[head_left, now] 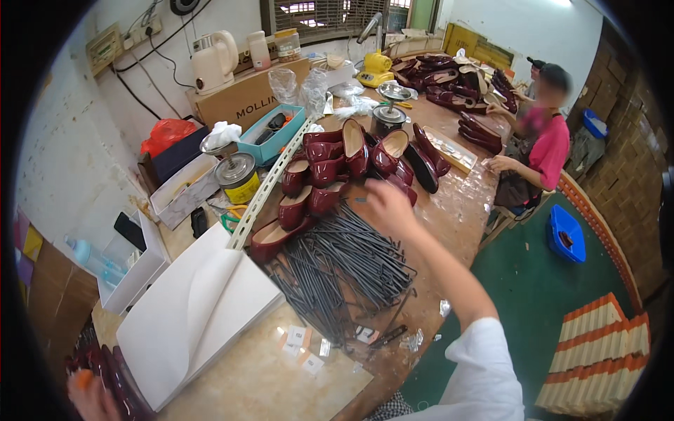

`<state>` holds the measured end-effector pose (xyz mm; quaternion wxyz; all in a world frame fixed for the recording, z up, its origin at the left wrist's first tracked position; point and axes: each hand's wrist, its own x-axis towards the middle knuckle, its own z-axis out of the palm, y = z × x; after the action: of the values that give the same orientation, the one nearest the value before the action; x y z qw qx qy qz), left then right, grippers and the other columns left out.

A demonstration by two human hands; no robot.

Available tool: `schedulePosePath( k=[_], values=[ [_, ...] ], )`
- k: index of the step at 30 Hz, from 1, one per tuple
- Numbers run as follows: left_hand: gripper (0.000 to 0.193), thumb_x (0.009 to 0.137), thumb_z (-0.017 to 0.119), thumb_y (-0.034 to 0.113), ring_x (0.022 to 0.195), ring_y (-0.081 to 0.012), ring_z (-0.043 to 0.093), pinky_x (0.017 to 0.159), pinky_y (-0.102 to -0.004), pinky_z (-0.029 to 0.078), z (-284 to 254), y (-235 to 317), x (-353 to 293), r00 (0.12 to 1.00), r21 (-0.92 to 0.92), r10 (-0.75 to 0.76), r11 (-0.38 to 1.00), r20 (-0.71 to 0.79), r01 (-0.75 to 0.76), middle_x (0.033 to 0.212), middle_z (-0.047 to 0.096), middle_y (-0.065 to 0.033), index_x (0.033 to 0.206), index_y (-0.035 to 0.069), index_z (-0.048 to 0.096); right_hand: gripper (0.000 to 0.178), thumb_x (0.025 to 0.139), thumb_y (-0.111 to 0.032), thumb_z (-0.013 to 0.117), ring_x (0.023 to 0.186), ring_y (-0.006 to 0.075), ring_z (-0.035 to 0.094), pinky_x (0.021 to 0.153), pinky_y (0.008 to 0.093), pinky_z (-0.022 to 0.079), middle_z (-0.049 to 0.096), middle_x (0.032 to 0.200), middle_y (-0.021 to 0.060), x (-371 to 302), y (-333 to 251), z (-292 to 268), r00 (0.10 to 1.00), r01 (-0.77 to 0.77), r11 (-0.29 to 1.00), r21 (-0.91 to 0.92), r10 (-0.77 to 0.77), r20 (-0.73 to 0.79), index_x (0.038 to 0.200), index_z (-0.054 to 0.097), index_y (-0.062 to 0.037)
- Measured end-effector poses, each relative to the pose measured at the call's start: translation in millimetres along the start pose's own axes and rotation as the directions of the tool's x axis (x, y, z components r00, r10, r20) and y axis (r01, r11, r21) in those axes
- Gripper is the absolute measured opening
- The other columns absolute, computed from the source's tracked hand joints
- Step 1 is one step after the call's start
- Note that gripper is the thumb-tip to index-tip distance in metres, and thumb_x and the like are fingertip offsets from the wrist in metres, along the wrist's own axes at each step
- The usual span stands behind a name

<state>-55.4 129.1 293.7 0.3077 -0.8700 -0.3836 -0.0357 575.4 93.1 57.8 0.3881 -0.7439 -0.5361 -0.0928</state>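
Note:
My right hand [386, 203] is stretched out over the worktable [281, 382], blurred, with its fingers apart and nothing in it. It hovers at the near edge of a cluster of glossy dark red shoes [330, 168], just above a heap of thin dark rods [344, 266]. My left hand [91, 396] sits at the lower left rim, with an orange cover on one fingertip. It grips a dark red shoe [119, 382] that is partly cut off by the edge of the view.
A thick stack of white sheets [196, 309] lies by a slotted metal rail [267, 186]. Behind them stand glue tins [239, 177], a teal tray [274, 137], boxes and a kettle [214, 59]. A person in a pink shirt [549, 147] works at the far end. On the green floor is a blue bin [565, 235].

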Motion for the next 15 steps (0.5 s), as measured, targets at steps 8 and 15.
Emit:
schedulePosePath(
  k=[8, 15],
  values=[
    [0.023, 0.086, 0.064, 0.019, 0.112, -0.0294, 0.055, 0.102, -0.0481, 0.037, 15.8, 105.2, 48.7, 0.972, -0.325, 0.173, 0.939, 0.159, -0.113, 0.109, 0.063, -0.0092, 0.104, 0.005, 0.065, 0.064, 0.083, -0.052, 0.059, 0.123, 0.0456, 0.044, 0.098, 0.0526, 0.041, 0.03, 0.148, 0.0216, 134.0, 107.0, 36.6, 0.977, -0.164, 0.913, -0.373, 0.203, 0.066, 0.138, 0.046, -0.0222],
    [0.025, 0.085, 0.064, 0.017, 0.108, -0.0301, 0.056, 0.1, -0.047, 0.038, 25.9, 111.4, 44.5, 0.942, -0.437, 0.214, 0.896, 0.257, -0.084, 0.109, 0.063, -0.0107, 0.106, 0.006, 0.065, 0.046, 0.066, -0.054, 0.076, 0.1, 0.035, 0.057, 0.083, 0.0436, 0.05, 0.054, 0.112, 0.0134, 114.6, 85.2, 35.2, 0.959, -0.1, 0.862, -0.498, 0.218, 0.184, 0.091, 0.075, -0.0144]
  ],
)
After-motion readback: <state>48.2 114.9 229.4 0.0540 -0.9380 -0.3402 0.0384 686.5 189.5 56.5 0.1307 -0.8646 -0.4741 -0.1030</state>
